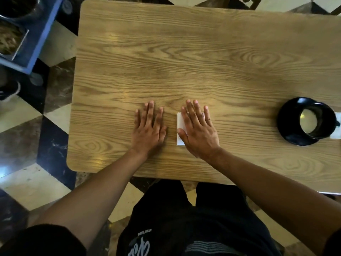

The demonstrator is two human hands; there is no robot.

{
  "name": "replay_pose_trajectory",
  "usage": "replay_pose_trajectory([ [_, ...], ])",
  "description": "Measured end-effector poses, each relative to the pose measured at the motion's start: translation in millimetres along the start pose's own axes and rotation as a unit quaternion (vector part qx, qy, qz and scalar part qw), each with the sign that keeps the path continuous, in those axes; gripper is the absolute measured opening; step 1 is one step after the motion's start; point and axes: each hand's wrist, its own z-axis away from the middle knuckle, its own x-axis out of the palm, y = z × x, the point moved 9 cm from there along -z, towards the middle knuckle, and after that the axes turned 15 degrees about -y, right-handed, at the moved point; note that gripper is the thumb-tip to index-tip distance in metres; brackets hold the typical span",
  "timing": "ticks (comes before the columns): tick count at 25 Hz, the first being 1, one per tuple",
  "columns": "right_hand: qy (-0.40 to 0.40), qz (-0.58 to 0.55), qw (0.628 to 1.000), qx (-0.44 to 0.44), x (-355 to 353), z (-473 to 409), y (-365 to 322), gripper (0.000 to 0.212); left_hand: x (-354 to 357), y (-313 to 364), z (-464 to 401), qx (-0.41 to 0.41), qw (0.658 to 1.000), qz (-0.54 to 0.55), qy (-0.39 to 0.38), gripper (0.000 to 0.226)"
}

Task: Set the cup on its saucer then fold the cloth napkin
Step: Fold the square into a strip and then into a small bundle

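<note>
A black cup (320, 122) with a pale inside stands on a black saucer (291, 133) at the right side of the wooden table (166, 52). A small folded white napkin (180, 122) lies near the table's front middle. My right hand (198, 132) lies flat on the napkin with straight fingers and covers most of it. My left hand (149, 128) rests flat on the bare wood just left of the napkin, apart from it.
Something white (337, 134) shows under the saucer at the right edge. A blue cart (27, 37) stands on the checkered floor left of the table. My legs are under the table's front edge.
</note>
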Motion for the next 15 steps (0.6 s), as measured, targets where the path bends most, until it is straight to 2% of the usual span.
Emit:
replay_pose_trajectory([
  [15, 0.026, -0.017, 0.999, 0.031, 20, -16, -2, 0.077, 7, -2, 0, 0.003, 0.999, -0.011, 0.031, 0.074],
])
